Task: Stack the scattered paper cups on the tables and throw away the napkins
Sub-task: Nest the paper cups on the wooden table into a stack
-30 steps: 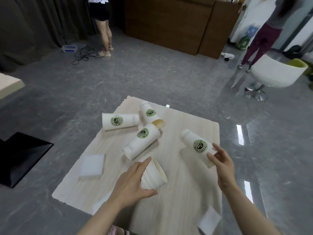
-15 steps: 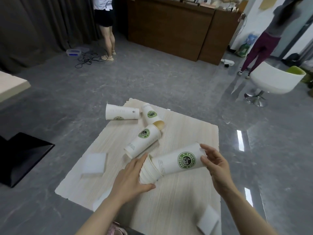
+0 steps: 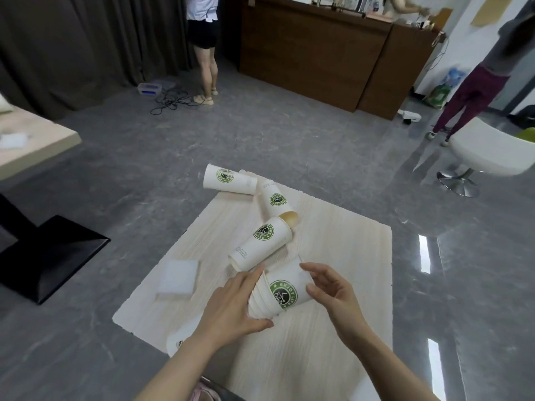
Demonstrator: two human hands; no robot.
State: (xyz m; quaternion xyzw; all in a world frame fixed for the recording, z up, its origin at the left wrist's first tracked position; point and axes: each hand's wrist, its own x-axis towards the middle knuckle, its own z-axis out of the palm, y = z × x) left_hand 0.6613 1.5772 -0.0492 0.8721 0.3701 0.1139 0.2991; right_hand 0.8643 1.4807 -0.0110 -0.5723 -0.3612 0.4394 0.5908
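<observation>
A nested stack of white paper cups (image 3: 282, 290) with a green logo lies on its side above the light wooden table (image 3: 341, 256). My left hand (image 3: 231, 308) grips the stack's rim end. My right hand (image 3: 333, 293) holds the base of the outermost cup between thumb and fingers. Three more cups lie on their sides: one (image 3: 230, 179) overhangs the far left corner, a second cup (image 3: 275, 199) lies beside it, and a third cup (image 3: 259, 246) lies just beyond my left hand. One white napkin (image 3: 178, 276) lies at the table's left. Another napkin (image 3: 173, 341) peeks out by my left wrist.
A black table base (image 3: 49, 256) stands on the grey floor at the left, with another table (image 3: 37, 143) behind it. A white swivel chair (image 3: 489, 151) is at the right. Two people stand near the wooden counter (image 3: 312, 53) at the back.
My right hand picked up the cup lying at the right and pushed it into the cup in my left hand, where it now sits deeper. The far left cup rolled toward the corner.
</observation>
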